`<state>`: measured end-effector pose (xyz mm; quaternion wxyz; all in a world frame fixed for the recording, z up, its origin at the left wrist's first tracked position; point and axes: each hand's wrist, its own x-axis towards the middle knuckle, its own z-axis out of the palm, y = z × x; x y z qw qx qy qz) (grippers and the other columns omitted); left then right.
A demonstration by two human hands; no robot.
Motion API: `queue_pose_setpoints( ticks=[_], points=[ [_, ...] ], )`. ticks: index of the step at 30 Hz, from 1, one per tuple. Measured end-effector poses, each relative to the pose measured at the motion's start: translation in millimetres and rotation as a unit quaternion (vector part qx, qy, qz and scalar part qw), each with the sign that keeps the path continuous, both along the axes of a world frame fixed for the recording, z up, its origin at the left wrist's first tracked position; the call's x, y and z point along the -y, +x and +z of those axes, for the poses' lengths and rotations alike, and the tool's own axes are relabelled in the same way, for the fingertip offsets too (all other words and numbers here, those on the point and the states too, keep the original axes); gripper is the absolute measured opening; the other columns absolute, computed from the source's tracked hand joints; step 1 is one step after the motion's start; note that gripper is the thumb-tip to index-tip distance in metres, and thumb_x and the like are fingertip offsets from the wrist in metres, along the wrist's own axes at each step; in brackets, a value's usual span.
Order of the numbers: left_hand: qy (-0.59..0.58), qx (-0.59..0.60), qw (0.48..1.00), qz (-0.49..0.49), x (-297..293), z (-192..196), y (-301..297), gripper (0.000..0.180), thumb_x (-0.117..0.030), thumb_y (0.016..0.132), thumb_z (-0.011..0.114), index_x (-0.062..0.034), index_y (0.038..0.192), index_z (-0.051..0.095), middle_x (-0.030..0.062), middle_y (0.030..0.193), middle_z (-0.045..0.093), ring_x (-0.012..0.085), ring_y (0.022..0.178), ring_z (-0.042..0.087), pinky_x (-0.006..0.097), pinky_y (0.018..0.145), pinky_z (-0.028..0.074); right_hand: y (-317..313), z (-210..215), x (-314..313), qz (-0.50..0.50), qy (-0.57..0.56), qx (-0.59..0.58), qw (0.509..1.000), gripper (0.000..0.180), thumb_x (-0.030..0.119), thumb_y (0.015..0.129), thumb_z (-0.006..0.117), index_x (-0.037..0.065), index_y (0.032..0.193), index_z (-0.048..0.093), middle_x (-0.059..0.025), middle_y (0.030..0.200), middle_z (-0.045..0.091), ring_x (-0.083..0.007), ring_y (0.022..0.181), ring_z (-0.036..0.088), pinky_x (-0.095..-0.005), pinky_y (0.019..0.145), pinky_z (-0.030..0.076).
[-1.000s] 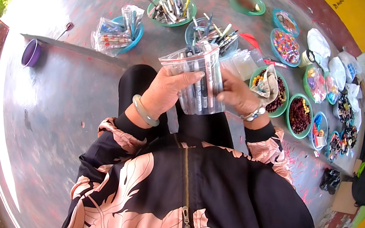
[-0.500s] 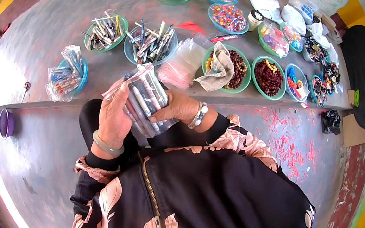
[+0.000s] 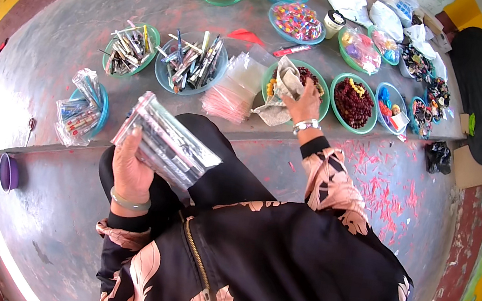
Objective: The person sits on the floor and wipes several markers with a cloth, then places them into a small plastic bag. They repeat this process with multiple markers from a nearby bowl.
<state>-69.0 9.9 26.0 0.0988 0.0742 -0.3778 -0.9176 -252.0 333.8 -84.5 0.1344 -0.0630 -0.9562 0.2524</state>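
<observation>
My left hand (image 3: 134, 165) is closed on a clear zip bag of pens (image 3: 168, 144), held tilted above my lap. The bag's zip end is up by my thumb, and dark and white pens lie lengthwise inside. My right hand (image 3: 305, 106) reaches over a green bowl of dark red and yellow beads (image 3: 325, 104). Its thumb and fingers are apart, at the right side of a beige cloth (image 3: 275, 110) draped over the bowl. Left of this bowl lies a stack of flat clear zip bags (image 3: 230, 92) with pink edges.
Pens fill a green bowl (image 3: 153, 57) and a blue bowl (image 3: 221, 73). Bagged pens (image 3: 77, 112) stand at the ledge's left. Another green bowl of beads (image 3: 355, 106) sits to the right, near bowls of wrapped sweets and bracelets. Pink scraps (image 3: 382, 191) litter the lower floor by a black bag (image 3: 437, 159).
My right hand has let go of the bag of pens and moved right and away to the cloth on the bead bowl. My left hand keeps the bag, shifted slightly left.
</observation>
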Motion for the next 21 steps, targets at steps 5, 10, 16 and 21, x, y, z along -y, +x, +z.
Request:
queue_pose_setpoints(
  ticks=[5, 10, 16, 21],
  points=[
    [0.001, -0.005, 1.0, 0.015, 11, 1, 1, 0.043, -0.017, 0.089, 0.058, 0.003, 0.125, 0.048, 0.0115, 0.118, 0.058, 0.0211, 0.107, 0.057, 0.035, 0.094, 0.044, -48, -51, -37, -0.008, 0.029, 0.051, 0.998, 0.043, 0.028, 0.07, 0.069, 0.003, 0.103, 0.058, -0.023, 0.1, 0.06, -0.0384, 0.096, 0.057, -0.045, 0.083, 0.046],
    [-0.006, 0.011, 1.0, 0.013, 9, 13, 6, 0.049, -0.02, 0.088, 0.059, 0.0041, 0.128, 0.045, 0.0128, 0.121, 0.056, 0.0216, 0.108, 0.056, 0.035, 0.095, 0.043, -33, -5, 4, 0.067, -0.039, -0.093, 0.993, 0.024, 0.025, 0.072, 0.063, 0.003, 0.08, 0.056, -0.0188, 0.079, 0.06, -0.0383, 0.077, 0.059, -0.0467, 0.067, 0.046],
    [-0.032, -0.007, 0.997, -0.063, -16, 11, 1, 0.055, -0.025, 0.087, 0.06, 0.002, 0.132, 0.042, 0.0125, 0.121, 0.056, 0.0219, 0.105, 0.057, 0.034, 0.093, 0.045, 53, 89, 103, 0.351, -0.227, -0.003, 0.908, 0.017, 0.016, 0.071, 0.067, 0.005, 0.081, 0.058, -0.0141, 0.084, 0.059, -0.0348, 0.076, 0.057, -0.0393, 0.066, 0.046],
    [0.024, 0.026, 0.996, -0.087, -24, 12, 6, 0.045, -0.016, 0.084, 0.062, 0.0031, 0.124, 0.048, 0.01, 0.113, 0.06, 0.021, 0.102, 0.059, 0.034, 0.092, 0.046, 79, 101, 146, 0.587, -0.309, -0.053, 0.746, 0.028, 0.004, 0.073, 0.066, 0.006, 0.101, 0.064, -0.0063, 0.088, 0.063, -0.0255, 0.086, 0.06, -0.033, 0.077, 0.048]
  ],
)
